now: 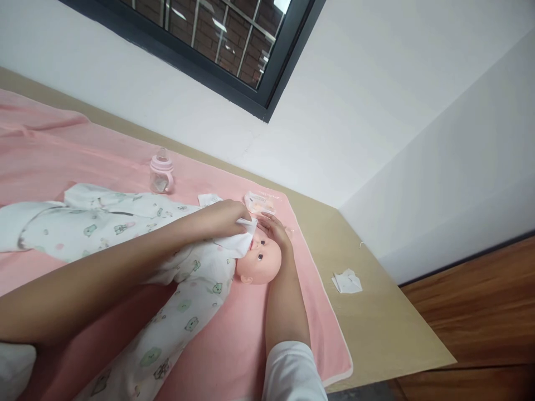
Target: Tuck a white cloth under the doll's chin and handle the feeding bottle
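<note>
A baby doll (265,266) in a white outfit (196,278) printed with green animals lies on its back, head to the right. My left hand (229,217) is closed on a white wipe (238,243), which lies over the doll's chin beside its mouth. Around the far side of the doll's head, my right hand (276,228) rests with fingers extended, touching near the cheek. Part of the doll's face is hidden by the wipe and my left hand.
Beyond the doll stands a pink-capped baby bottle (161,172) on a pink blanket (234,351). A small clear packet (259,203) lies past my hands. On the tan tabletop (376,328) sits a crumpled white tissue (348,282). A wall with a dark-framed window (267,106) borders the far side.
</note>
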`<state>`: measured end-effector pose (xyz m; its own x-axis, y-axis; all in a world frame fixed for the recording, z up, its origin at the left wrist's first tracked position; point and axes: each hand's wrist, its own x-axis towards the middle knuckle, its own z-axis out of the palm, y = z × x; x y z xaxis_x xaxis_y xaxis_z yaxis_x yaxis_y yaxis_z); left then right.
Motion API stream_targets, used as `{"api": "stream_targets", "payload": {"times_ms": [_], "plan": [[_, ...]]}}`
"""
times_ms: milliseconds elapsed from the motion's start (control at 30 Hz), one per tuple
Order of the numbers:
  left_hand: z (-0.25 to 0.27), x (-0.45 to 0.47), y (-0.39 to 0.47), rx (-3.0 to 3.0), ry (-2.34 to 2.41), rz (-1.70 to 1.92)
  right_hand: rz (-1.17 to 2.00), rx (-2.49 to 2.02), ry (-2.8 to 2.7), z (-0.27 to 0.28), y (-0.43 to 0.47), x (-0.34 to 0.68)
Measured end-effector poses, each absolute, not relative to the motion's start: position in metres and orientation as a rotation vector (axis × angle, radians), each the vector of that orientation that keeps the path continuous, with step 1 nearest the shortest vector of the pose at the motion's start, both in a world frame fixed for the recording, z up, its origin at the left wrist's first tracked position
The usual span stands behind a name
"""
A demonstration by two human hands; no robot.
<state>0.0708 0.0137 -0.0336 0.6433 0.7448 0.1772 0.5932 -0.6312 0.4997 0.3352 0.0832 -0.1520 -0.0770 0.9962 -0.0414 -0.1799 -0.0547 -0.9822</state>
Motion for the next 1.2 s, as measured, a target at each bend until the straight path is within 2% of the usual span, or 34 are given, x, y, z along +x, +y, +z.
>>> {"api": "stream_targets", "payload": {"times_ms": [267,600,1200], "plan": [[-0.013,0.061,0.001,2.174,0.892,0.470,1.391,-1.092,-1.093,-0.153,0.088,0.337],[-0.020,0.062,0.000,2.270,1.067,0.139,1.330,-1.134,-1.109,-0.147,0.077,0.328],[-0.028,0.063,0.004,2.381,0.940,0.188,1.326,-1.138,-1.094,-0.146,0.077,0.326]]}}
